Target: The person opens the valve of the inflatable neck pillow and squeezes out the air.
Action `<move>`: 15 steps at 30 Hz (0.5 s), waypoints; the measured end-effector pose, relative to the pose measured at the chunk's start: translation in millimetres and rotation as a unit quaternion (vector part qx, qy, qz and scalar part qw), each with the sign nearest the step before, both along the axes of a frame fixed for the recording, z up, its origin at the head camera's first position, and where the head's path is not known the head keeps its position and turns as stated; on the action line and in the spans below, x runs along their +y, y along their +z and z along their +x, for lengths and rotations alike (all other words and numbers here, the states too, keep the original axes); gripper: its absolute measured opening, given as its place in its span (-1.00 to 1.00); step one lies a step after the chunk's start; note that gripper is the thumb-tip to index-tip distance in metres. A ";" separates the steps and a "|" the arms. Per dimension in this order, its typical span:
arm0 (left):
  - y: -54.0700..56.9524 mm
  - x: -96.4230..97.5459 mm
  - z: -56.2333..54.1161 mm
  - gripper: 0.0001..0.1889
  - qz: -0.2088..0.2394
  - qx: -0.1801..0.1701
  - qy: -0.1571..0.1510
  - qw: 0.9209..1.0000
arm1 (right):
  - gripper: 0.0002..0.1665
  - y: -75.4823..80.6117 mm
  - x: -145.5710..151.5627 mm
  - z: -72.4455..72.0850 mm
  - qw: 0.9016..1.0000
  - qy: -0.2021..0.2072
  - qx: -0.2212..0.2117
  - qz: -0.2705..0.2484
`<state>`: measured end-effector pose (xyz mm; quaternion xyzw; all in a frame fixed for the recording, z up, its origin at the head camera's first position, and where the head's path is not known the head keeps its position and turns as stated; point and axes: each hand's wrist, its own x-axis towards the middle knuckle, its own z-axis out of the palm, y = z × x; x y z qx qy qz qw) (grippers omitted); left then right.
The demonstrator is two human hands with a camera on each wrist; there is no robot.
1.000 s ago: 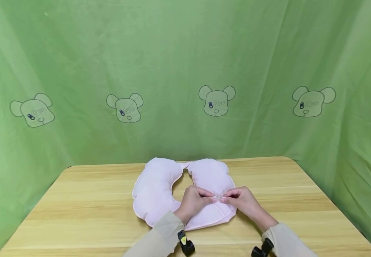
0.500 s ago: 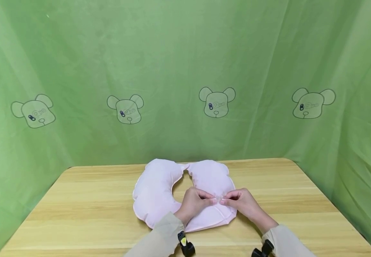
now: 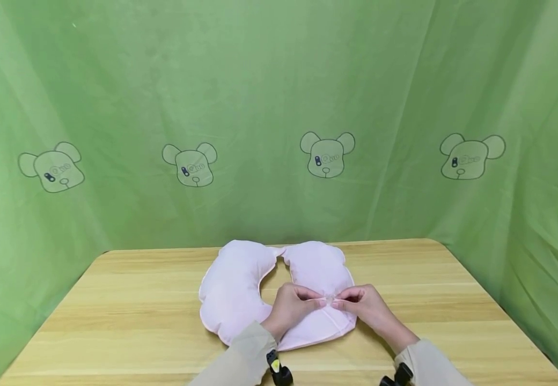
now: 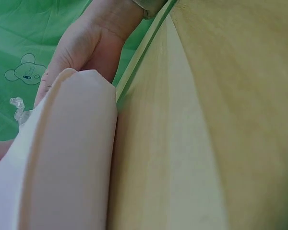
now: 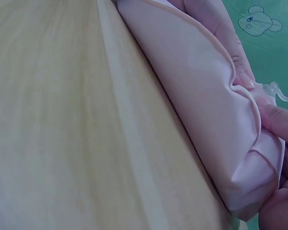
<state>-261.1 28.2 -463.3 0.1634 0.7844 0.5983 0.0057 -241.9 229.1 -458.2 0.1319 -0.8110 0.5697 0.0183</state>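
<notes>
A pale pink inflatable neck pillow (image 3: 233,292) lies puffed up on the table, its two ends meeting at the far side. On its near right part a small clear plastic valve (image 5: 274,91) sticks up, with its stopper hanging out on a little strap. From the left, my left hand (image 3: 288,306) pinches the pillow's fabric right beside the valve. My right hand (image 3: 368,308) does likewise from the right, thumb and forefinger at the valve's base. Both hands show only partly in the left wrist view, behind the pillow's puffed edge.
The pillow rests on a light wood-grain table (image 3: 129,316). Behind and on both sides hangs a green curtain (image 3: 259,107) printed with bear heads. A black wrist camera (image 3: 280,370) sits at the left sleeve, another (image 3: 397,375) at the right one.
Both hands stay at the valve with almost the same pinch. The whole head view has shifted very slightly, so the scene sits a little lower.
</notes>
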 end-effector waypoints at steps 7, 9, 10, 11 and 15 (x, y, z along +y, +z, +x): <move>0.6 1.2 -0.3 -0.93 0.004 0.004 0.009 1.000 | -0.77 3.0 -8.9 3.8 0.999 0.006 0.028 -0.017; 0.2 1.3 -0.5 -0.93 0.006 0.005 0.008 1.000 | -0.78 2.5 -11.7 4.5 0.999 0.001 0.031 -0.017; 0.0 1.3 -0.4 -0.93 0.007 0.007 0.007 1.000 | -0.78 1.8 -12.7 4.6 0.999 -0.004 0.032 -0.015; -0.3 1.3 -0.4 -0.92 0.008 0.009 0.005 1.000 | -0.79 0.8 -13.6 4.4 0.999 -0.009 0.031 -0.013; 0.8 0.4 0.1 -0.91 0.010 0.015 -0.006 1.000 | -0.82 -1.7 -14.9 2.6 0.999 -0.036 0.020 -0.012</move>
